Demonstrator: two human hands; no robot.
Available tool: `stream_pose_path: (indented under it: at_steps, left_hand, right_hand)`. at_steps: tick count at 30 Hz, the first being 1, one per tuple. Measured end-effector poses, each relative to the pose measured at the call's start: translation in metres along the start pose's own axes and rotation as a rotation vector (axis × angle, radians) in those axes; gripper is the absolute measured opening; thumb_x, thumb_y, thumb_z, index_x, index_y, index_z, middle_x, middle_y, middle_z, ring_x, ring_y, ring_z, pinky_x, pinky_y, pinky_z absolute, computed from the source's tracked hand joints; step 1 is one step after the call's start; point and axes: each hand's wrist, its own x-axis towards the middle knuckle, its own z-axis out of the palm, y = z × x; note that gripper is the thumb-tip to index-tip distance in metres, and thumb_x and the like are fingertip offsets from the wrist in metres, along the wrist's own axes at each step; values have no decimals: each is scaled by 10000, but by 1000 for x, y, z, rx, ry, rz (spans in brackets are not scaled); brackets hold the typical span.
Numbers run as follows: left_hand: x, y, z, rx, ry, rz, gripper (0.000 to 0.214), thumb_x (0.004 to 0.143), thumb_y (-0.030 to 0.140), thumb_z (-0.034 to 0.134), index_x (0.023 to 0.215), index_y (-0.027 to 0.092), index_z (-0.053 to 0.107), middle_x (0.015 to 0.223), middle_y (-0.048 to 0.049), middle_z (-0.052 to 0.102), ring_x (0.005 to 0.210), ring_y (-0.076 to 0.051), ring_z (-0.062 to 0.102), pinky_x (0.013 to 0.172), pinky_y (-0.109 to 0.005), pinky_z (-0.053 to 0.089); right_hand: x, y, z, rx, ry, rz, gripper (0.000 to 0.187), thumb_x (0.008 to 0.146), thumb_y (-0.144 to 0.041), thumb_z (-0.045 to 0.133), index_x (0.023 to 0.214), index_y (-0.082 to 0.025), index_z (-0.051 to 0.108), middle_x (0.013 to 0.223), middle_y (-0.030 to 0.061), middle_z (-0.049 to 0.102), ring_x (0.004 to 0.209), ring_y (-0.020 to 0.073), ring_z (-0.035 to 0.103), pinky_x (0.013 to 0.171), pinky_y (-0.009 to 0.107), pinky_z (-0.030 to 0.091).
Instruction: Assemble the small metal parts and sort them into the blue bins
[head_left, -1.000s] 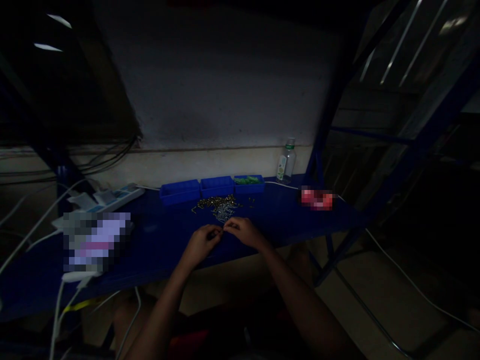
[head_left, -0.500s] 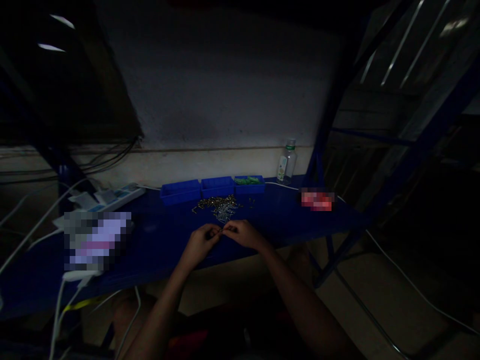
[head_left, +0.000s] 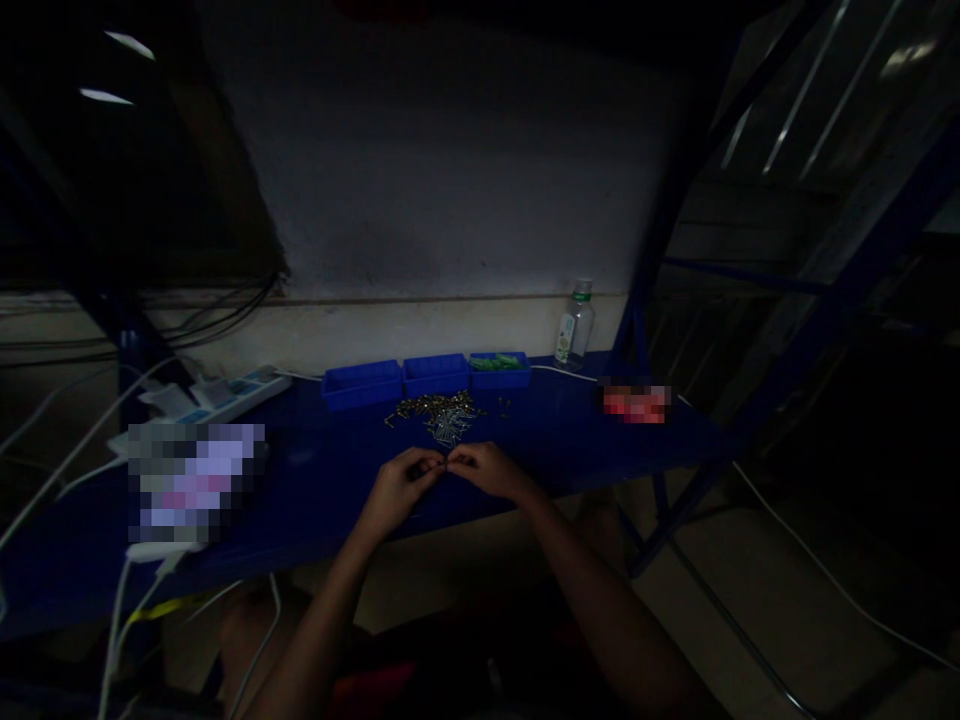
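Note:
My left hand [head_left: 403, 482] and my right hand [head_left: 484, 468] meet fingertip to fingertip over the front part of the blue table [head_left: 315, 470]. Both are closed in a pinch around something too small and dark to name. Just beyond the fingers lies a pile of silvery screws [head_left: 450, 426]. Behind it, touching it, spreads a heap of brass-coloured small metal parts [head_left: 424, 404]; their exact kind is hard to make out in the dim light. A few loose pieces [head_left: 505, 405] lie to the right of the heap.
Along the wall stand three blue bins, left [head_left: 362, 386], middle [head_left: 435, 375] and right [head_left: 499, 378]; green items [head_left: 496, 362] fill the right one. A clear bottle [head_left: 574, 330] stands farther right. A power strip [head_left: 236, 397] with cables and a blurred-out packet [head_left: 202, 480] occupy the left.
Both hands stay in nearly the same place, fingertips still together, with only a slight shift of the fingers. The piles and bins look unchanged.

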Motion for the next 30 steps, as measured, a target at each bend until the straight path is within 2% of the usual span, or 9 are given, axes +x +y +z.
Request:
stream_pose_path:
  at_steps: [6, 16, 23, 30]
  left_hand:
    - [0, 3, 0, -12, -52, 52, 262, 794, 357, 532, 929, 170, 658, 894, -57, 640, 831, -170, 584, 762, -272, 445]
    - [1, 4, 1, -14, 3, -16, 306, 766, 371, 560, 977, 159, 624, 893, -47, 661, 800, -165, 593, 724, -263, 451]
    - [1, 1, 4, 67, -29, 9, 284, 782, 406, 530, 881, 172, 655, 827, -43, 668, 753, -170, 605, 709, -263, 453]
    - [1, 0, 3, 40, -20, 15, 277, 782, 397, 533, 886, 174, 659, 835, -45, 666, 758, -168, 602, 715, -264, 457]
  right_hand:
    - [1, 2, 0, -12, -53, 4, 144, 815, -232, 521, 886, -173, 632, 834, 1, 659, 759, 116, 593, 677, 195, 411]
    - [0, 2, 1, 8, -19, -7, 176, 832, -264, 507, 928, -174, 624, 876, 19, 661, 791, 115, 603, 695, 195, 419]
    - [-2, -2, 1, -80, 6, -21, 141, 811, -226, 523, 892, -179, 628, 841, 17, 661, 747, 113, 598, 670, 196, 416]
    - [-2, -2, 1, -103, 26, -9, 120, 790, -202, 528, 861, -181, 622, 790, 4, 650, 715, 108, 588, 652, 193, 418]
